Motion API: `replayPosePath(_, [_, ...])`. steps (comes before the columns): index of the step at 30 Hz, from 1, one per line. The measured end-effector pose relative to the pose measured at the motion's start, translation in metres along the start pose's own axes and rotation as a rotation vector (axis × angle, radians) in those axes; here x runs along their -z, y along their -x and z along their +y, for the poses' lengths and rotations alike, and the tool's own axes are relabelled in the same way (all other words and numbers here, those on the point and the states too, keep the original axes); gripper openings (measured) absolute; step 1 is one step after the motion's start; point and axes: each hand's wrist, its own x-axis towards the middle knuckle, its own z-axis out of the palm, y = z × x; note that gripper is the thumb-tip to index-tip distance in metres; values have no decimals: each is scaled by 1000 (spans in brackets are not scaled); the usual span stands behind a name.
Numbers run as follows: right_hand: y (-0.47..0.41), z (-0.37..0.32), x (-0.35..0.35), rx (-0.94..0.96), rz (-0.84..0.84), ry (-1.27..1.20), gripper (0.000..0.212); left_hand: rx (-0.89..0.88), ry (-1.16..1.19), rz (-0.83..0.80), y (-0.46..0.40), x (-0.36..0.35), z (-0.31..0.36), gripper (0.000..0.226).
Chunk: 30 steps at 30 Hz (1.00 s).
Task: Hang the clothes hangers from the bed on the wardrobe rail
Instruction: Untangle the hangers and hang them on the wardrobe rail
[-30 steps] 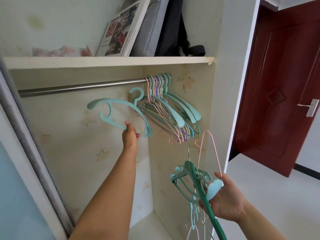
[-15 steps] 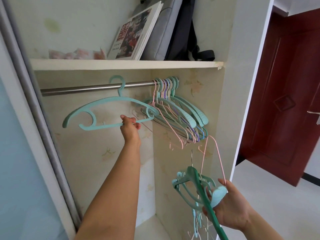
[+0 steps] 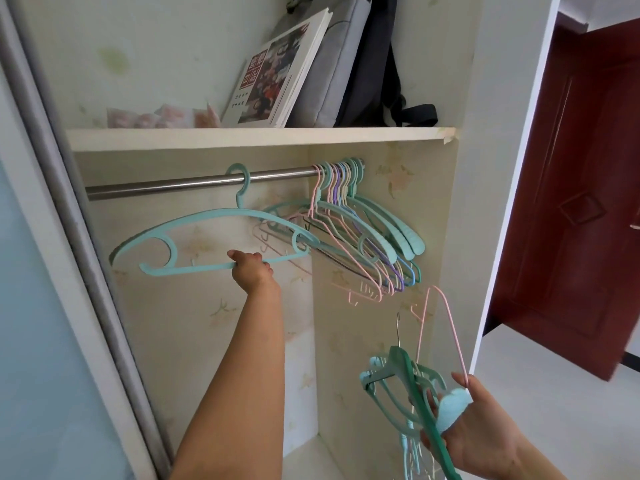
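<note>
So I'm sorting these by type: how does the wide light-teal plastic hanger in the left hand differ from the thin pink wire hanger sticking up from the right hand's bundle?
The wide light-teal plastic hanger has thick, flat arms; the thin pink wire hanger is slim wire. The teal one's hook is over the steel rail, with the left hand gripping its lower bar; the pink one is off the rail, held in the right hand.
</note>
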Motion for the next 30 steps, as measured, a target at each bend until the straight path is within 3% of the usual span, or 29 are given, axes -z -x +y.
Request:
replayPosePath(5, [1, 0, 3, 10, 21, -9, 60, -216, -26, 16, 12, 9, -13, 47])
replayPosePath(10, [4, 0, 4, -2, 37, -11, 59, -421, -220, -123, 22, 16, -24, 49])
replayPosePath(21, [4, 4, 6, -37, 37, 18, 62, -84, 134, -65, 10, 35, 13, 48])
replayPosePath(30, [3, 11, 2, -57, 20, 28, 61, 10, 263, -62, 5, 49, 28, 51])
